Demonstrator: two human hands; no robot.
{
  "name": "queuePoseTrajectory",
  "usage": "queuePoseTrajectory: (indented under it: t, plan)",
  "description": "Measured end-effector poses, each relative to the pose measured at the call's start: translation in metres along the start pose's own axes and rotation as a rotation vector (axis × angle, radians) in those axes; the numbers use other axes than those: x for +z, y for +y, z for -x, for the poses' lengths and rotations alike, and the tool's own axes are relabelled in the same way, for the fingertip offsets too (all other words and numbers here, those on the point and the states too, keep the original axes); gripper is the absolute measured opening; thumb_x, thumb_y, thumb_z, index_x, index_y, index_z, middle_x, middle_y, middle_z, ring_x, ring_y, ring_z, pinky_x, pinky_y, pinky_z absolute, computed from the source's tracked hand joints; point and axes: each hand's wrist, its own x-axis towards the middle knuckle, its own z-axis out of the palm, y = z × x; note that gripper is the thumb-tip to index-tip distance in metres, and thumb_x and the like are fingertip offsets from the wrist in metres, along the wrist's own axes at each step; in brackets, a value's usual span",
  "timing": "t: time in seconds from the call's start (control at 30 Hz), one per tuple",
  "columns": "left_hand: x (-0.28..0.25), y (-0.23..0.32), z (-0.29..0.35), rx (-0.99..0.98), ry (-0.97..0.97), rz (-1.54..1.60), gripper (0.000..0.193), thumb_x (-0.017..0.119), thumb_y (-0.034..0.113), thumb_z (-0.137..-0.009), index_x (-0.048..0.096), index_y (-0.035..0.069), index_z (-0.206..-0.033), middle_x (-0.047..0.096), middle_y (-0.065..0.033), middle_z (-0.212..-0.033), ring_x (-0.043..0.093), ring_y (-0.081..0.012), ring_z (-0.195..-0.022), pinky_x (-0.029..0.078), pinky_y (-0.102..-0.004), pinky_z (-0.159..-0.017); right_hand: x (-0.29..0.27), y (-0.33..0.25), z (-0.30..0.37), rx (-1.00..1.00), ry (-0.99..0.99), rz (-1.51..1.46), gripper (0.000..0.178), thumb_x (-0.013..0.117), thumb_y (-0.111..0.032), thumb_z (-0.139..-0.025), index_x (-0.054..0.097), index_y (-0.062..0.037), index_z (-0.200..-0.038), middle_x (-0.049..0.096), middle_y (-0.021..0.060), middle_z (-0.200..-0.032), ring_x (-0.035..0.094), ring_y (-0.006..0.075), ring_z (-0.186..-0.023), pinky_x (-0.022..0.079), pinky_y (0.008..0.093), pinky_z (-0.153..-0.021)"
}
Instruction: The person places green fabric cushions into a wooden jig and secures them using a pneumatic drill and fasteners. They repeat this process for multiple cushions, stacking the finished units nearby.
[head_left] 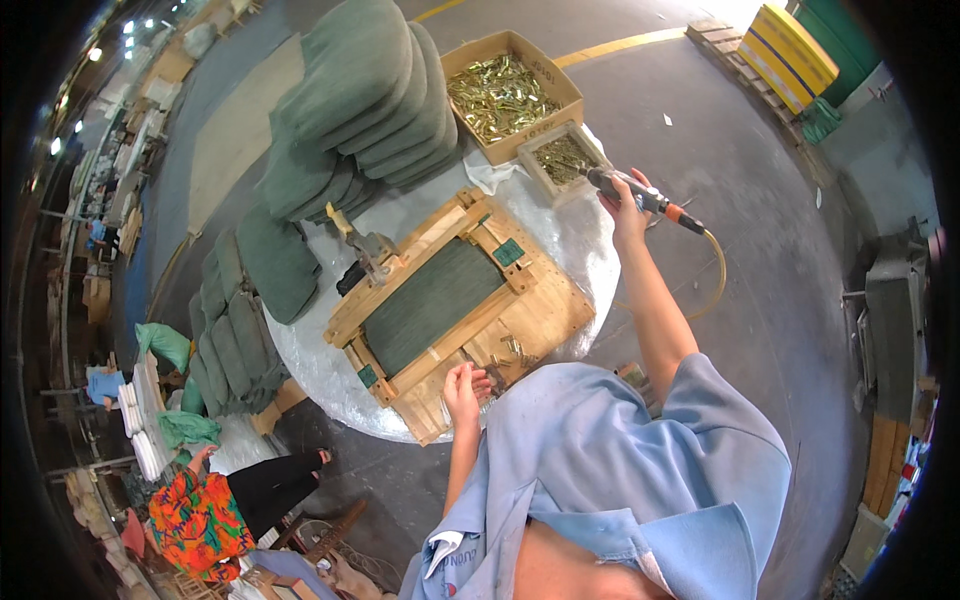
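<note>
a wooden frame with a dark green panel in its middle is lying on a round, plastic-covered table, and everything here is being placed from it. two small green square labels are showing on the frame: one at its far right corner, one at its near left corner. beyond the frame, two open boxes are sitting side by side: a larger cardboard box holding a heap of shiny brass-coloured metal pieces, and a smaller wooden box to its right holding darker small metal bits. left of the boxes and beyond the frame, green cushions are piling up in stacks, with more running down the frame's left side. a few loose brass pieces are lying on the frame's near right board.

the right hand is closing fully around a black and orange air tool, held above the table right of the frame. the left hand is resting at the frame's near edge, fingers loosely curled; whether it is pinching anything, i cannot tell.
</note>
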Motion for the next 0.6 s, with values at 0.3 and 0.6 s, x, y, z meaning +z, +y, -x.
queuePoseTrajectory:
  t: [0.3,0.6]
  plan:
    - [0.082,0.121,-0.043,0.146,-0.134,0.045,0.041,0.058,0.043,-0.113,0.071,0.004,-0.116,0.077,-0.0087,-0.096,0.074,-0.0153,-0.077,0.06,-0.0293,-0.062,0.018,-0.068,0.1,0.151,-0.214,-0.112,0.058,0.07,-0.019,-0.1,0.047,-0.0125,-0.152,0.061,0.0163,-0.137,0.075,0.0325,-0.111,0.067,0.0428,-0.094]
    - [0.125,0.188,-0.05,0.2,-0.154,0.199,0.058,0.053,0.058,-0.112,0.065,0.008,-0.087,0.061,-0.0014,-0.072,0.064,-0.0117,-0.059,0.044,-0.0257,-0.044,0.024,-0.095,0.196,0.26,-0.607,0.037,0.064,0.066,-0.017,-0.098,0.042,-0.0091,-0.156,0.071,0.0209,-0.127,0.08,0.0314,-0.092,0.068,0.0352,-0.08]
